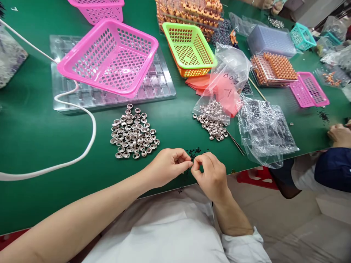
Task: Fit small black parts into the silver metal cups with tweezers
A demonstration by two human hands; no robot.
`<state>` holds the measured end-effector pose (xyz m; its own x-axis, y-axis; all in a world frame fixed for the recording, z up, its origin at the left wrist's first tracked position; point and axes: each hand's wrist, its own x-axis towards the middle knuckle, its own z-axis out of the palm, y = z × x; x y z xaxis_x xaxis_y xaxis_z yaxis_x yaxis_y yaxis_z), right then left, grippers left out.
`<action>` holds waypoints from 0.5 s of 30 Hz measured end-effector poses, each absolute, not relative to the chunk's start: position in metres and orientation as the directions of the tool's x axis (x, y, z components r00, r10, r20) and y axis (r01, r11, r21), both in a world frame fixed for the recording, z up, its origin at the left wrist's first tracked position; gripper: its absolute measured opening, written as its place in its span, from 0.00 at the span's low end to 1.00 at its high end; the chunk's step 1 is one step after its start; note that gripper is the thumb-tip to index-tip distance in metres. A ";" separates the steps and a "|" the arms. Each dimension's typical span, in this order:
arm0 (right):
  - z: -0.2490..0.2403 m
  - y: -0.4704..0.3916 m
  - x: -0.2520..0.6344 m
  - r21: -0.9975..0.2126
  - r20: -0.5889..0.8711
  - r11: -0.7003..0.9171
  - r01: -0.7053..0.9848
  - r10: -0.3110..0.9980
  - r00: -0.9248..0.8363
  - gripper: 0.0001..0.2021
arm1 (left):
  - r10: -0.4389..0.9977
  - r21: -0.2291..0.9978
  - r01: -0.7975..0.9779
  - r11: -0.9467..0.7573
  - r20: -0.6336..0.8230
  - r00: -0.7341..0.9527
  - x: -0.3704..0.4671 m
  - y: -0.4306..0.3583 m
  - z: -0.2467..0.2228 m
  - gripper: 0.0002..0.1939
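My left hand (168, 166) and my right hand (210, 173) meet fingertip to fingertip near the table's front edge. Both are closed in a pinch, and whatever lies between the fingertips is too small to make out. Just behind and under them are scattered tiny black pieces (197, 150). To the left of my left hand spreads a pile of small silver metal cups with holes (134, 132). Beyond my right hand, more silver cups (215, 128) spill from a clear zip bag (230, 62) with handwriting on it. Tweezers (236, 143) lie right of those cups.
A pink basket (108, 86) rests on a clear compartment tray (164, 84). Behind are a green basket (189, 67) and orange parts (189, 11). Plastic bags (265, 128) lie at right. A white cord (91, 135) curves across the left. Another person's hand (340, 135) is at far right.
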<state>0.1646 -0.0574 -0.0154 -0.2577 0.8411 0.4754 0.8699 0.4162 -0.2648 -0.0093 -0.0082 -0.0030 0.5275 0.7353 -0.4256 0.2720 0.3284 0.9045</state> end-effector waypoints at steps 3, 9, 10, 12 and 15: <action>-0.015 -0.057 0.162 -0.291 0.470 0.409 0.865 0.849 -0.243 0.10 | 0.736 0.905 0.268 0.329 -0.424 0.527 -0.010 -0.007 -0.003 0.11; -0.012 -0.052 0.173 -0.391 0.453 0.305 0.868 0.885 -0.107 0.08 | 0.733 0.909 0.237 0.344 -0.417 0.537 -0.010 -0.011 -0.003 0.10; -0.012 -0.051 0.178 -0.408 0.452 0.266 0.873 0.890 -0.060 0.08 | 0.734 0.911 0.235 0.339 -0.412 0.540 -0.010 -0.011 -0.003 0.10; -0.012 -0.049 0.192 -0.462 0.419 0.194 0.865 0.908 0.021 0.07 | 0.743 0.912 0.235 0.337 -0.410 0.528 -0.009 -0.011 -0.003 0.10; -0.011 -0.044 0.211 -0.543 0.302 0.106 0.833 0.950 0.076 0.06 | 0.755 0.907 0.215 0.362 -0.421 0.503 -0.009 -0.008 -0.003 0.11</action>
